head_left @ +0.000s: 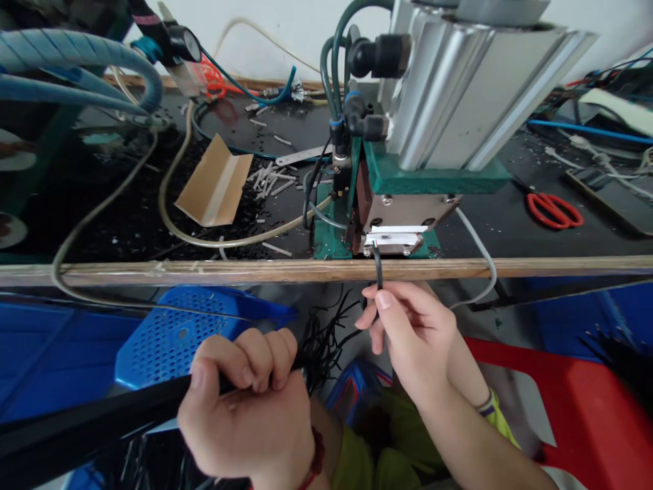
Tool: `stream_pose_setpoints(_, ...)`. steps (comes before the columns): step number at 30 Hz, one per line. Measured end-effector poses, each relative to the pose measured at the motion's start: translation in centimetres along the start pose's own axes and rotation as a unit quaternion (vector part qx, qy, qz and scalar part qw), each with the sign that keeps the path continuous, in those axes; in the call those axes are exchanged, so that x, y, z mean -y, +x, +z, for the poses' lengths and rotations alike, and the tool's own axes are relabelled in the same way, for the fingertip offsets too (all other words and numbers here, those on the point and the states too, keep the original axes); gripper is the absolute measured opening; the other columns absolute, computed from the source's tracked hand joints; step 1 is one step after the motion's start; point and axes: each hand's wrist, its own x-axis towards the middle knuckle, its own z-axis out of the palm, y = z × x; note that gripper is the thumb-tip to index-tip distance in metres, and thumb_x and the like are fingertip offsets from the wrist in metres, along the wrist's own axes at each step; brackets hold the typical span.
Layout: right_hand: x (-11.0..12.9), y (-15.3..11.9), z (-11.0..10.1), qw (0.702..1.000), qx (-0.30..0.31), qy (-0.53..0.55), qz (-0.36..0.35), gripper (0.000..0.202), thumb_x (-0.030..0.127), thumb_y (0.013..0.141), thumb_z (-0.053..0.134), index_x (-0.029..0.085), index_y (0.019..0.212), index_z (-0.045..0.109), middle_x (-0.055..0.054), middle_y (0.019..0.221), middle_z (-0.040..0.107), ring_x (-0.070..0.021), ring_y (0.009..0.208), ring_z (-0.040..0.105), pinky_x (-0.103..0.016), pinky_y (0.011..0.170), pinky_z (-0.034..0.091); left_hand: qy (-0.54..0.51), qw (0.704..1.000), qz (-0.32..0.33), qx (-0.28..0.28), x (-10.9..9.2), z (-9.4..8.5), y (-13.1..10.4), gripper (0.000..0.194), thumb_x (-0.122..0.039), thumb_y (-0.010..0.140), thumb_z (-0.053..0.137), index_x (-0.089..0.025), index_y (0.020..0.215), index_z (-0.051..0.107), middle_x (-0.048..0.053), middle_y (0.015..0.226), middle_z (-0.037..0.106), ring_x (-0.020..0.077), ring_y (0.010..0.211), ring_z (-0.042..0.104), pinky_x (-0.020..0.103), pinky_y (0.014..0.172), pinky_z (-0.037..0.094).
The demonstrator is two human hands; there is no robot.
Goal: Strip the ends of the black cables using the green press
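Feeding one black cable [378, 269] into the white slot of the small press [392, 239] at the near edge of the bench [306, 271] is the step judged to be in hand. The cable is pinched between thumb and fingertips of the right hand [408, 333], its stripped end just at the slot. For a clean result the cable is best kept straight and in line with the slot, gripped close to the tip so it cannot buckle, with fingertips held clear of the plate.

The left hand [249, 408] is clenched around a thick bundle of black cables [92, 422], held low and to the left, below the bench edge.

Counted: one press with one silver cylinder [474, 88], one pair of red scissors [554, 209] far right, one folded piece of cardboard [214, 182] on the left, one blue perforated basket [173, 333], one red stool [576, 401]. The cables in the bundle cannot be counted
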Motion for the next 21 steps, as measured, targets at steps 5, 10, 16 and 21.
stream_pose_setpoints(5,0.3,0.4,0.0,0.998,-0.006,0.030,0.047,0.032,0.043,0.100,0.084,0.021,0.078,0.076,-0.001,0.062,0.077,-0.0085,0.034,0.055,-0.017,0.032,0.038,-0.004,1.000,-0.003,-0.003,0.0,-0.1,0.0,0.055,-0.041,0.096,0.076,-0.020,0.059,0.042,-0.005,0.048,0.029,0.0096,0.039,0.027,0.031,0.043,0.029)
stream_pose_setpoints(10,1.0,0.7,0.3,0.992,0.005,0.074,0.098,0.042,0.052,0.099,0.083,0.022,0.073,0.069,0.001,0.058,0.073,-0.0065,0.030,0.047,-0.017,0.031,0.035,-0.004,1.000,0.001,-0.003,0.0,0.0,-0.1,0.054,-0.042,0.096,0.076,-0.020,0.060,0.042,-0.005,0.048,0.029,0.0100,0.039,0.027,0.031,0.044,0.029)
stream_pose_setpoints(16,1.4,1.1,0.6,0.989,0.022,0.092,0.113,0.041,0.049,0.101,0.079,0.023,0.074,0.064,0.004,0.056,0.070,-0.0044,0.030,0.040,-0.017,0.032,0.031,-0.001,1.000,0.003,-0.002,0.0,0.2,-0.2,0.054,-0.041,0.097,0.075,-0.020,0.060,0.042,-0.006,0.049,0.029,0.0100,0.039,0.027,0.031,0.045,0.029)
stream_pose_setpoints(21,1.4,1.6,0.8,0.990,0.010,0.090,0.109,0.039,0.048,0.100,0.081,0.023,0.073,0.068,0.004,0.054,0.068,-0.0046,0.030,0.040,-0.022,0.037,0.036,-0.006,1.000,0.005,-0.004,0.1,0.1,-0.2,0.053,-0.040,0.097,0.076,-0.020,0.060,0.044,-0.006,0.049,0.029,0.0098,0.039,0.026,0.031,0.044,0.028)
